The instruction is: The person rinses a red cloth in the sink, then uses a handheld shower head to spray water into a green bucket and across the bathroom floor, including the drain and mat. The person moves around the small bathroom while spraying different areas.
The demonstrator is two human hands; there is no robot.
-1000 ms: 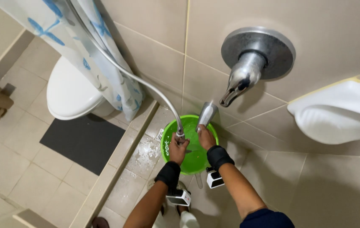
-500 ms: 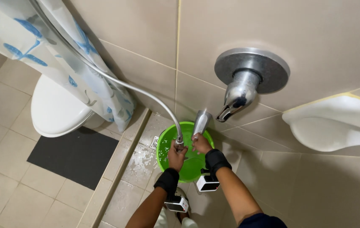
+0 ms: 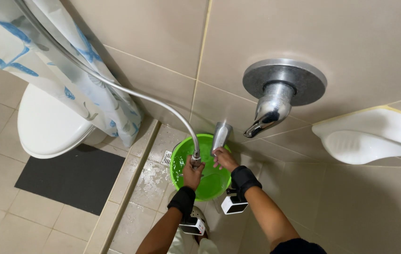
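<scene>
Closest to the camera, both forearms reach down into the shower corner, each with a black wrist band (image 3: 182,199) and a small white box-shaped device (image 3: 233,205) strapped on. The left hand (image 3: 192,173) is closed in a fist around the metal end fitting of the shower hose (image 3: 130,91), holding it upright over the bucket. The right hand (image 3: 224,158) rests with curled fingers on the lower end of the chrome tub spout (image 3: 220,136); whether it pinches something there or only touches the metal cannot be told from this angle.

Just under both hands sits the green bucket (image 3: 180,160) on the wet shower floor. Its inside glistens, with what looks like a shallow layer of water at the bottom, so I judge the filling or rinsing to be at an early stage: the bucket is far from full, and no stream is visible from hose or spout. A small floor drain (image 3: 167,157) lies just beside the bucket's left rim.

Further out, a raised tile curb (image 3: 130,188) separates the shower from the dry floor, where a dark mat (image 3: 69,176) lies in front of a white toilet (image 3: 50,127). A white shower curtain (image 3: 54,61) with blue prints hangs between them. On the tiled wall, above the spout, are a round chrome faucet handle (image 3: 280,91) and, to its right, a white ceramic soap dish (image 3: 369,138).
</scene>
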